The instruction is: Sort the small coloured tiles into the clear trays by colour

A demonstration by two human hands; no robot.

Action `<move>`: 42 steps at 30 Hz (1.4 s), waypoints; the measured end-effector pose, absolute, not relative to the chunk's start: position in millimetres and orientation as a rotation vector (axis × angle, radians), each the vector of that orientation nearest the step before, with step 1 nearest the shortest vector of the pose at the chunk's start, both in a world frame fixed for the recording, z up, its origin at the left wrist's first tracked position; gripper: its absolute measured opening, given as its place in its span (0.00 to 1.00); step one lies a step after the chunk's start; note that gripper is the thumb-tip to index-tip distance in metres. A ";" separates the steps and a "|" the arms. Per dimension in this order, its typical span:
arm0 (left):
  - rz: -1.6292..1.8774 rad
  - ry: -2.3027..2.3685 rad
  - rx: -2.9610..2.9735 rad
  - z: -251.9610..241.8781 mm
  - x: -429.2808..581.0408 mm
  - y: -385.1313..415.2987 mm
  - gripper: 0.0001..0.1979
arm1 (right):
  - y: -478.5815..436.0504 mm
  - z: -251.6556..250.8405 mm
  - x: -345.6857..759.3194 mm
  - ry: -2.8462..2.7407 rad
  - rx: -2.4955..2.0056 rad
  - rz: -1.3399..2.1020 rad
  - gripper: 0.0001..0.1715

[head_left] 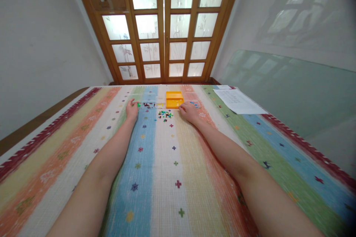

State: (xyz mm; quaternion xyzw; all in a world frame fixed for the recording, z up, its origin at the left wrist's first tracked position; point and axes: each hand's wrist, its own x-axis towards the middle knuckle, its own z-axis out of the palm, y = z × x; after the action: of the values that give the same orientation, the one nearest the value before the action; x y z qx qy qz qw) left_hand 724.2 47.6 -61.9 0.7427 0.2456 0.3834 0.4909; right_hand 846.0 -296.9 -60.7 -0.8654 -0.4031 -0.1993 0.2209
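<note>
My left hand (131, 109) rests at the left end of a row of clear boxes, fingers apart, beside small green pieces (139, 105). Dark red-brown pieces (149, 105) lie in the clear box to its right, and yellow pieces (160, 105) in the one after that. An open orange box (174, 94) stands with its lid raised. At that box's front right corner is my right hand (189, 112), its fingers bent together; whatever they hold is too small to make out. Blue pieces (194, 104) show just behind this hand. A loose pile of mixed small pieces (165, 114) lies between the hands.
A striped, patterned tablecloth (164, 177) covers the table. White printed sheets (239, 100) lie at the far right. Behind the table stand wood-framed glass doors (164, 26), and a pale glass-like panel (292, 85) leans along the right wall.
</note>
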 end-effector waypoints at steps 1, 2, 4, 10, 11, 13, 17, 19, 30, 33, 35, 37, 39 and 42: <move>0.925 0.617 1.820 -61.5 723.8 46.9 0.21 | -297.2 -60.1 845.0 -1.119 -2.389 -0.552 0.16; 0.918 0.632 1.840 -61.2 723.6 46.0 0.22 | -297.4 -59.1 843.5 -1.129 -2.382 -0.553 0.16; 0.904 0.629 1.899 -61.0 724.1 44.1 0.22 | -297.2 -56.1 838.9 -1.174 -2.353 -0.550 0.15; 0.829 0.501 2.117 -62.7 725.5 37.8 0.18 | -283.8 -47.0 814.4 -1.460 -2.214 -0.414 0.16; 0.819 0.471 2.143 -63.1 725.3 36.1 0.17 | -280.2 -47.1 810.6 -1.503 -2.196 -0.395 0.17; 0.790 0.411 2.169 -63.6 724.7 32.1 0.16 | -273.9 -49.0 805.3 -1.575 -2.157 -0.359 0.17; 0.698 0.295 2.184 -63.2 723.3 24.9 0.17 | -268.7 -55.7 805.0 -1.624 -2.115 -0.321 0.19; 0.676 0.256 2.223 -62.4 722.7 22.7 0.17 | -269.2 -57.6 807.3 -1.619 -2.123 -0.315 0.20; 0.597 0.262 2.386 -55.8 718.2 16.0 0.18 | -269.1 -56.4 807.3 -1.639 -2.153 -0.294 0.20; 0.597 0.253 2.406 -56.1 718.1 15.9 0.18 | -269.4 -56.1 807.4 -1.653 -2.155 -0.292 0.20; 0.593 0.247 2.411 -57.0 718.4 16.0 0.18 | -269.2 -55.5 807.2 -1.655 -2.150 -0.280 0.20; 0.598 0.241 2.406 -57.7 718.7 15.9 0.18 | -268.9 -55.4 807.5 -1.635 -2.139 -0.256 0.20; 0.609 0.232 2.399 -57.8 718.7 15.5 0.18 | -268.8 -56.1 808.7 -1.598 -2.111 -0.223 0.20; 0.605 0.231 2.392 -56.7 718.0 14.3 0.18 | -269.4 -58.6 811.6 -1.556 -2.057 -0.183 0.20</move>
State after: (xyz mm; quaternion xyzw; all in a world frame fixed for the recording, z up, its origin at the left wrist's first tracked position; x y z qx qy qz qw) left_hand 718.0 14.3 -56.7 0.9126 0.0883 0.2308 0.3256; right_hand 811.6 -269.4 -58.6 -0.7650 -0.5788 -0.0680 0.2741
